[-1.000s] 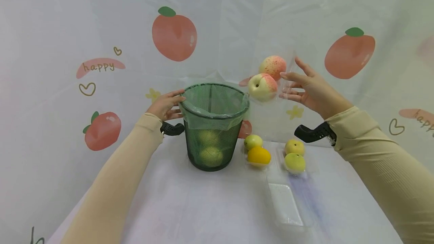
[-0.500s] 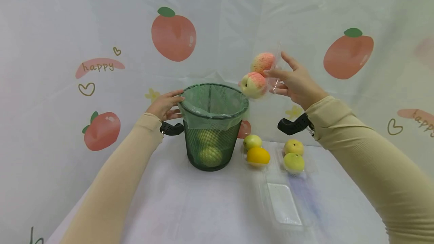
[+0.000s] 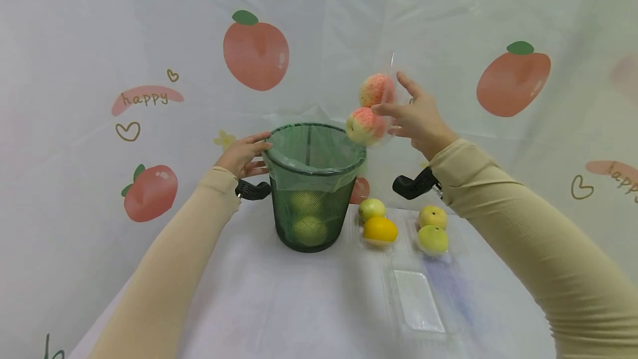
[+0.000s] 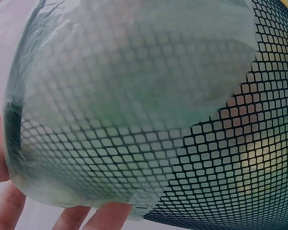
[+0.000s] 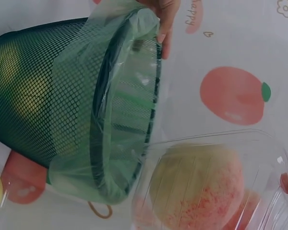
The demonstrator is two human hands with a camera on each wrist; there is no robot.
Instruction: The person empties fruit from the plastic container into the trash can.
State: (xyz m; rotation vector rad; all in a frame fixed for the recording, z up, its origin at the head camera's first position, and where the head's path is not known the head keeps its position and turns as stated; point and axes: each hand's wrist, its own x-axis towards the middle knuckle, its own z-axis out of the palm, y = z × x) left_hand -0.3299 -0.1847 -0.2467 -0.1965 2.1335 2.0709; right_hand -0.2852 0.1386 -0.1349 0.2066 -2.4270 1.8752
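Note:
My left hand grips the left rim of a dark green mesh bin, its fingers at the rim in the left wrist view too. A thin green bag lines the bin and folds over the rim. Two yellow-green fruits show through the mesh. To the right and above the rim, my right hand holds a transparent plastic box on its edge. Two pink-and-cream peaches sit in it, the lower one overlapping the bin's right rim in the head view.
Right of the bin, a green fruit and an orange-yellow fruit share a transparent tray. Beside them, another tray holds two yellow-green fruits. A bare transparent tray lies nearer. A fruit-printed curtain hangs behind.
My right hand has moved left with the box of peaches, up to the bin's right rim, tilting the box further. My left hand and the bin have stayed in place.

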